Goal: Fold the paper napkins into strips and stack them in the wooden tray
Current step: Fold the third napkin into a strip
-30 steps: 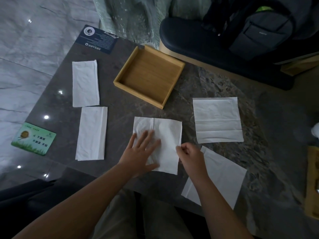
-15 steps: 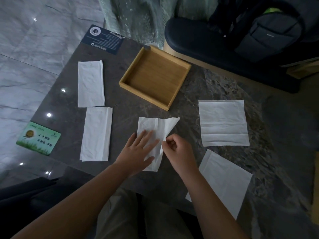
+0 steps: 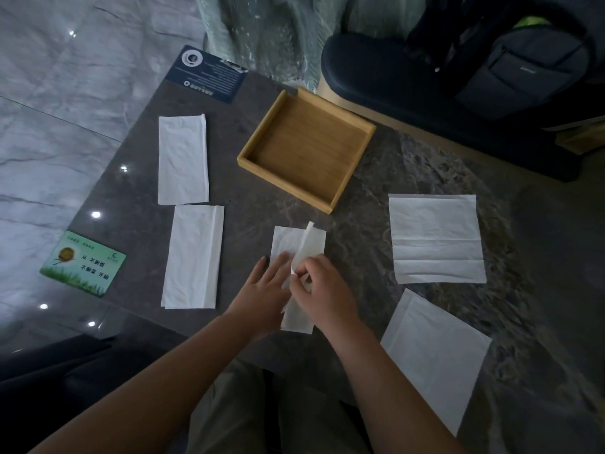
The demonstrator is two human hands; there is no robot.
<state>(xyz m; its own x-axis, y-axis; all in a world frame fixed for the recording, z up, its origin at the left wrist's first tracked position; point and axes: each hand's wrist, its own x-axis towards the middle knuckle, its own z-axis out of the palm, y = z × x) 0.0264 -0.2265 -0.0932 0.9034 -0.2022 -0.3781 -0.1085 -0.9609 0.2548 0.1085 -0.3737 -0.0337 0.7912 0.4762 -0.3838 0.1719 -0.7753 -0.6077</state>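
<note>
A white napkin [image 3: 299, 247] lies in the middle of the dark table, half folded, its right half raised over the left. My left hand [image 3: 263, 298] lies flat on its left part with fingers spread. My right hand [image 3: 322, 291] pinches the napkin's folded-over edge. Two folded strips, a far strip [image 3: 182, 158] and a near strip [image 3: 193, 257], lie side by side at the left. Two flat unfolded napkins are at the right, one upper [image 3: 437, 239] and one lower [image 3: 435, 355]. The wooden tray [image 3: 340, 188] stands behind the middle napkin with nothing in it.
A green card [image 3: 83, 263] lies at the table's left edge and a dark blue card [image 3: 209, 75] at its far corner. A dark cushioned seat [image 3: 376, 77] with a backpack [image 3: 523, 67] on it stands behind the table. Grey marble floor is at the left.
My right hand has lifted the napkin's right edge and carried it leftward over the left half. My left hand has stayed pressed on the napkin.
</note>
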